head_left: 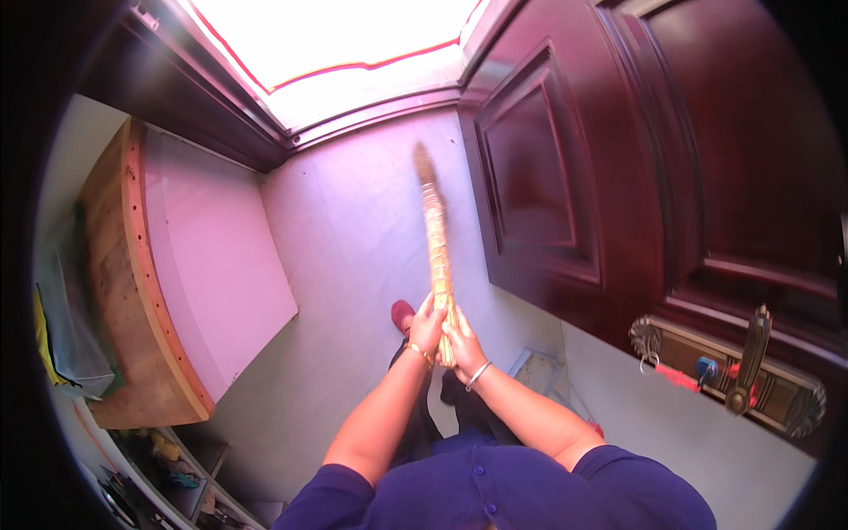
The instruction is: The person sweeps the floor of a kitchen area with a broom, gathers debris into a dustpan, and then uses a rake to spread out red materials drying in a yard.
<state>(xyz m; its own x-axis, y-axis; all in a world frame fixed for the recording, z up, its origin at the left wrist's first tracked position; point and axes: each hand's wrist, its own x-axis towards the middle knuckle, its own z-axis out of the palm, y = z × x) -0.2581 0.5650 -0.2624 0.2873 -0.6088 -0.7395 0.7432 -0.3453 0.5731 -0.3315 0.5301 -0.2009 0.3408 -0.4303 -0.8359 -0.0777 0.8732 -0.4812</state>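
A long, narrow straw broom, pale yellow and bound in bands, stretches away from me over the floor. Its far tip is dark brown and smeared by motion, so I cannot tell whether it touches the floor. My left hand wraps around the near part of the handle, with a thin bracelet on the wrist. Just beside it, slightly nearer to me, my right hand is closed on the same handle and wears a silver bangle. The handle's end pokes out below both hands.
On the right stands an open dark red door with a bronze handle and hanging keys. A bright doorway with a raised sill lies ahead. To the left are a wooden cabinet and cluttered shelves. My red shoe is on the pale floor.
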